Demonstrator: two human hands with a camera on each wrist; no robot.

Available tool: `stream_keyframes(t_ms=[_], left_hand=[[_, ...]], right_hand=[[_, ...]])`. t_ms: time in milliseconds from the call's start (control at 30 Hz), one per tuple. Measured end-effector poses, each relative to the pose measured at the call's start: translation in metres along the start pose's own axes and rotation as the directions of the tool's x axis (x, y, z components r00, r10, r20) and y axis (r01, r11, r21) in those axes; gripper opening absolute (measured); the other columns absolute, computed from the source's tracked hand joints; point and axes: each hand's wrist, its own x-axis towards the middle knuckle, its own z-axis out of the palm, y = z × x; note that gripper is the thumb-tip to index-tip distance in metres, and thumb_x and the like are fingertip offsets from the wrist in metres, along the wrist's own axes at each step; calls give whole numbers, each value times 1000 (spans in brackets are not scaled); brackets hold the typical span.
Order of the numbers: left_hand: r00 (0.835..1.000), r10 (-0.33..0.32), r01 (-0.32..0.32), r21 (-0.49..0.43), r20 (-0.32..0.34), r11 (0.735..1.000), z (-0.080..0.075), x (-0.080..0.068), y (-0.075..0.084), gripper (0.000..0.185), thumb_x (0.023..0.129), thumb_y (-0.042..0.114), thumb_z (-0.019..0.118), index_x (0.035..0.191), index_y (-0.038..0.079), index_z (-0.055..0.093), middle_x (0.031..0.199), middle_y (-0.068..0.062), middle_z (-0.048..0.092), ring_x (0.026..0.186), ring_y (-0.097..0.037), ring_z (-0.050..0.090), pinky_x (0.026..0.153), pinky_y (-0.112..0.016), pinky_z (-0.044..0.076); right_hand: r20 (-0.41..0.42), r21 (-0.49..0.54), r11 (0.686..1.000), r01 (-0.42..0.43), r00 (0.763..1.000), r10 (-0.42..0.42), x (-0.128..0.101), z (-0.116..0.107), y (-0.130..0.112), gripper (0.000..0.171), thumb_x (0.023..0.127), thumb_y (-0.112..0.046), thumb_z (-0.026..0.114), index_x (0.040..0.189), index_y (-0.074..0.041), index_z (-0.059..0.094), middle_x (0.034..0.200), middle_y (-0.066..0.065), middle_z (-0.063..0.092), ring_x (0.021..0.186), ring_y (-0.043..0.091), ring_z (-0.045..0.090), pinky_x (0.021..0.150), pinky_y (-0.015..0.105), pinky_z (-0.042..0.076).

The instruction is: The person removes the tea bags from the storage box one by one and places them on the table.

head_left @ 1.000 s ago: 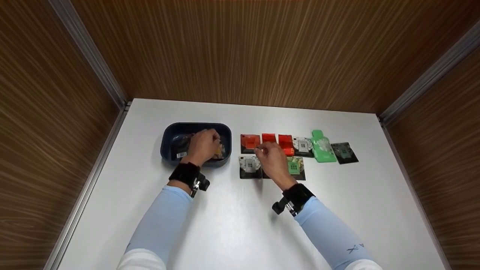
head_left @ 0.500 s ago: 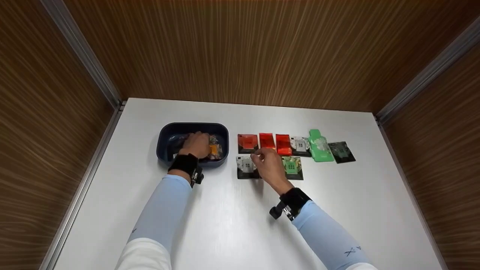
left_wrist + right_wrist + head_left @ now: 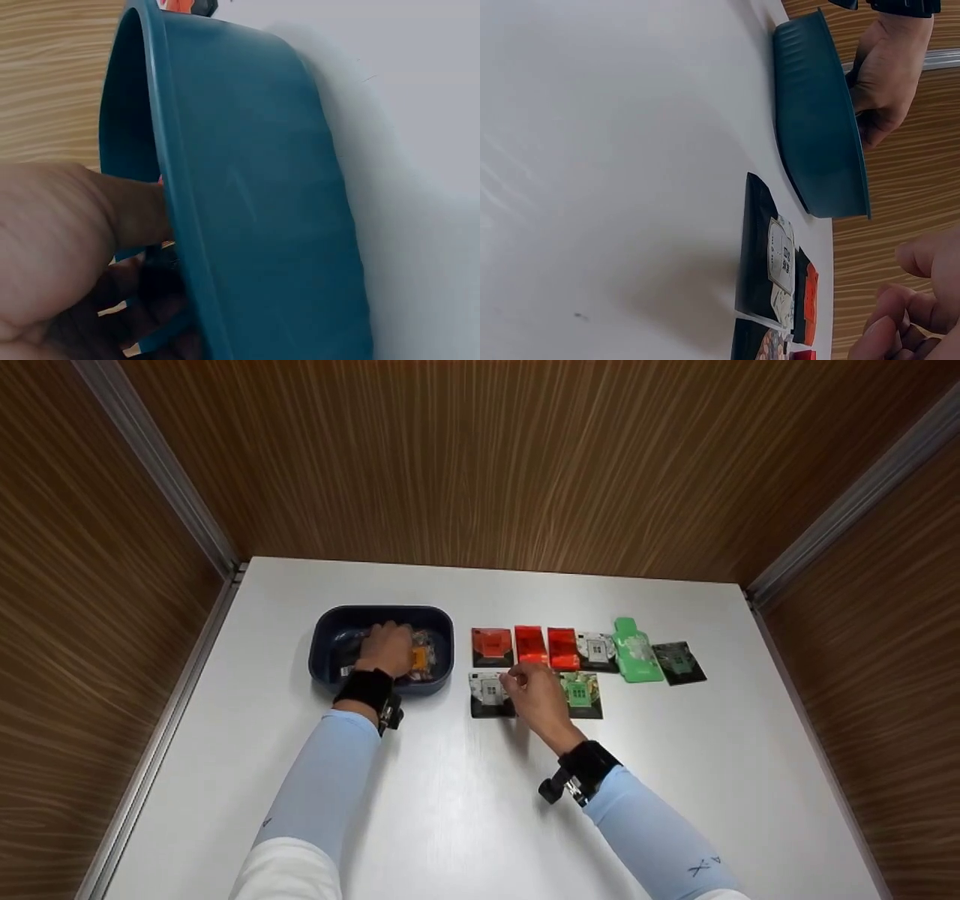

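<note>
**A staged recording booth, not a lived-in room**

The setting looked like a test cell built for recording. A plain white surface [image 3: 465, 810] sat boxed in on three sides by wood-grain panels [image 3: 480, 465], joined at the corners by bare metal strips [image 3: 161, 472]. Both forearms wore black wrist straps [image 3: 369, 690] carrying small cameras. A dark blue tub [image 3: 326, 641] of packets stood beside sachets [image 3: 570, 660] laid out in tidy rows, as if set up for a sorting trial.

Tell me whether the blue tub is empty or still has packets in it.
Not empty: the blue tub holds packets, an orange one beside the left hand reaching inside.
</note>
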Motion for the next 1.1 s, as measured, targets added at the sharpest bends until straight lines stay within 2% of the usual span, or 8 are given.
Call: stream_keyframes(t_ms=[100,200,367,500,667,833,967,1100], left_hand=[[999,-31,30,-41,-33,999,-4,-2,-1,24,97,0,63,119,-5,71,116,-26,71,108,-43,66,91,-54,57],[996,-67,61,-100,-59,993,-8,-6,-2,23,98,-1,61,118,-4,73,111,-23,74,99,-38,70,84,-51,58],[986,-96,64,-220,-137,973,-13,-15,-3,33,104,5,55,133,-1,68,123,-22,72,106,-37,70,89,-51,57],[966,-141,65,-328,-214,942,-16,-22,-2,29,105,12,59,131,1,68,124,-20,71,108,-35,68,93,-49,55],[940,-173,24,-448,-294,894,-16,-29,8,26,106,18,63,128,4,67,125,-18,71,111,-33,67,97,-49,53],[926,-168,-68,-588,-337,806,-8,-39,27,23,106,19,64,125,5,66,123,-17,72,107,-31,70,91,-46,56],[933,-146,-122,-670,-330,732,8,-49,45,19,106,17,65,121,5,65,112,-16,72,94,-29,73,80,-40,60],[945,-109,-141,-685,-309,715,26,-60,59,16,106,20,65,117,9,64,102,-11,70,88,-22,68,77,-36,55]], right_hand=[[2,2,1000,0,1000,0,-2,0,1,19,100,-28,72,100,-9,76,92,6,69,85,23,61,78,39,48],[6,13,1000,-7,1000,7,-4,0,2,19,100,-27,72,100,-8,75,92,7,68,85,23,61,76,39,48],[4,25,1000,-7,1000,7,-8,-1,2,18,99,-26,73,99,-8,75,91,7,67,84,23,60,75,37,47],[-7,6,1000,20,1000,-20,-9,-1,1,17,98,-26,74,97,-9,75,91,7,67,85,23,61,75,39,48],[-15,-2,999,32,999,-32,-11,-3,-2,17,98,-25,74,96,-9,75,88,6,67,84,24,60,75,39,47],[-13,12,1000,29,1000,-29,-12,-5,-7,19,98,-27,74,99,-8,76,87,6,67,82,23,60,74,38,47],[-17,67,997,23,1000,-22,-13,-7,-11,20,99,-26,73,105,-7,77,86,4,66,76,20,60,69,35,45],[-4,197,980,22,1000,-21,-12,-11,-16,33,99,-25,74,123,-3,71,94,6,63,76,19,59,66,31,46]])
